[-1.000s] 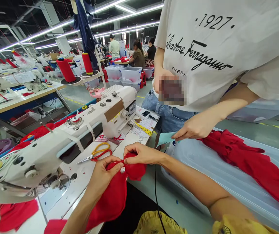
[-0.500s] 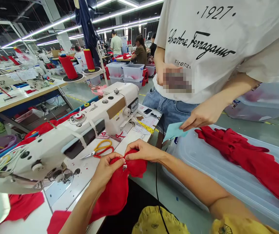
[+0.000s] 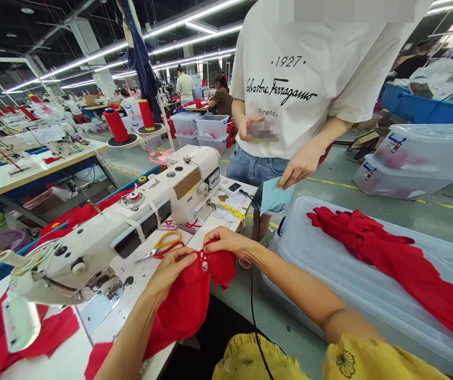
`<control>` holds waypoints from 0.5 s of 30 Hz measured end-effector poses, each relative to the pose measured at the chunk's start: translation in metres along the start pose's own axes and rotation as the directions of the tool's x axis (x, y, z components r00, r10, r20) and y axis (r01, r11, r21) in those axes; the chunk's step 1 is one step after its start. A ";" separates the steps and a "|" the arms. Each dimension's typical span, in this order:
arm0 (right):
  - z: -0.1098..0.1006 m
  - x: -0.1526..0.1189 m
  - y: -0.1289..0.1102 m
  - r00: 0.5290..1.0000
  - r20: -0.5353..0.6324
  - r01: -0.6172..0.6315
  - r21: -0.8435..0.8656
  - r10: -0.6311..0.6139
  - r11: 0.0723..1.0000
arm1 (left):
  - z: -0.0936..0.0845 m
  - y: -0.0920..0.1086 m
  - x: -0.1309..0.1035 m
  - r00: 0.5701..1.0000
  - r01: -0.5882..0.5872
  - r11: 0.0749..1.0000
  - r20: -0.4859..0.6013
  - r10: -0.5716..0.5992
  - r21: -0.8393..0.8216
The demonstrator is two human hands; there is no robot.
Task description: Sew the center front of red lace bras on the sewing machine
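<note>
A piece of red fabric (image 3: 184, 301) hangs between my two hands at the front edge of the sewing table, with a small white-and-silver detail at the pinched spot. My left hand (image 3: 174, 266) is closed on its upper left edge, thumb against fingers. Close beside it, my right hand (image 3: 226, 244) pinches the same fabric from the right. Just behind my hands lie scissors (image 3: 165, 245) with yellow and red handles. The white sewing machine (image 3: 151, 211) stands to the left, its needle area beyond my left forearm.
Facing me stands a person in a white T-shirt (image 3: 285, 100), holding a light blue card (image 3: 276, 196). A lidded clear bin (image 3: 301, 221) at right carries a red garment (image 3: 368, 243). A yellow tape measure (image 3: 232, 211) lies on papers. A black cable (image 3: 252, 295) hangs before me.
The view has shifted, showing more of the person and the right side. That person's hand and blue card are lower and farther from the bin. My hands keep their pinch, fabric slightly spread.
</note>
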State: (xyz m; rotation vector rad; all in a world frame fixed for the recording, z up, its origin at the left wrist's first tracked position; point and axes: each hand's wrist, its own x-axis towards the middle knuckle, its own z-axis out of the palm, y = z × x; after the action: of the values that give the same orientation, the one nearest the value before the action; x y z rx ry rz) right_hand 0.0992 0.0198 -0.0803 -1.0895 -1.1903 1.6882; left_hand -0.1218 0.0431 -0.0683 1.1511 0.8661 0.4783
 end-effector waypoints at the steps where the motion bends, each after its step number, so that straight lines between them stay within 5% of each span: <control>1: 0.000 0.001 0.001 1.000 0.002 0.000 0.006 0.000 1.000 | 0.001 0.000 0.000 1.000 -0.012 1.000 -0.004 0.012 0.002; 15: -0.002 0.004 0.006 0.999 0.015 0.028 -0.013 -0.028 1.000 | 0.011 -0.007 -0.001 1.000 -0.031 0.991 -0.003 0.031 -0.129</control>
State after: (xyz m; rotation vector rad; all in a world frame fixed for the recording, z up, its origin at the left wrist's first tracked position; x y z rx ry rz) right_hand 0.0989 0.0228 -0.0874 -1.0651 -1.2227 1.6720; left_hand -0.1141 0.0332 -0.0733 1.0471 0.8072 0.5521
